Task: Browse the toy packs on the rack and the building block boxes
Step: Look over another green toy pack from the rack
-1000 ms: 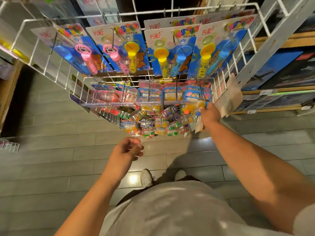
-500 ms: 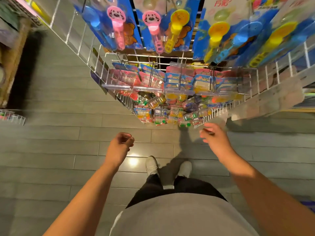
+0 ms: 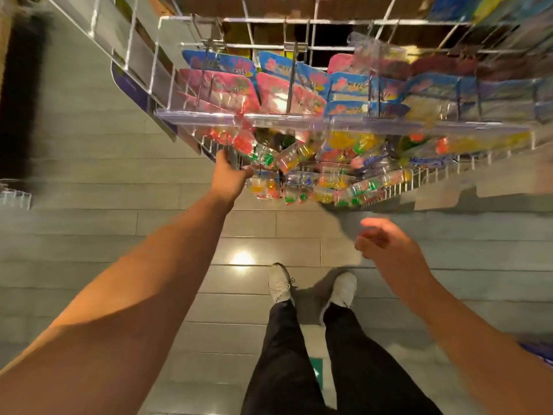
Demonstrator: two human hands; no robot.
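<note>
The left hand is being held against the lower left corner of the white wire display rack, its fingertips lying among the small clear blister packs of coloured toys hanging there. Whether a pack is being pinched cannot be told, since the fingers are hidden behind the packs and blurred. The right hand is being held apart from the rack, below its lower edge, with the fingers loosely curled and nothing in them.

The packs are judged to be light, thin-walled plastic that is likely to buckle and crackle under pressure. They are probably best taken by the edge or the card header, not by the bubble. The pink and blue carded packs on the row above are being carried on metal hooks and would need sliding off forwards.

Beyond the rack, a grey plank floor with a lamp glare is being stood on in white sneakers. No building block boxes are being shown clearly.
</note>
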